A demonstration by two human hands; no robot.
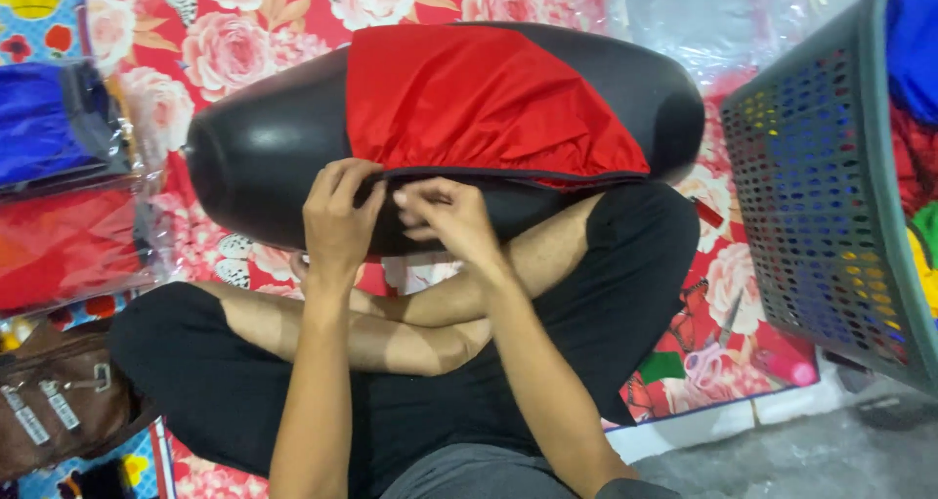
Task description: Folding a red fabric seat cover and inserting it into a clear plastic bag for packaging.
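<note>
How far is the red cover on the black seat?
Partly on: red cover wraps the black seat middle; both ends bare, hem gripped by both hands.

There is just one camera, worn on the person's head. It looks almost straight down, close in, at the crossed legs, the left hand (337,216) and the right hand (451,220). The black seat (264,147) fills the middle, with a green basket (811,196) at the right edge.

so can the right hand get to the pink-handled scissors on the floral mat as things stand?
Probably yes. The right hand is busy at the red fabric cover's hem, but the pink-handled scissors lie uncovered beside the right knee, nothing between.
</note>
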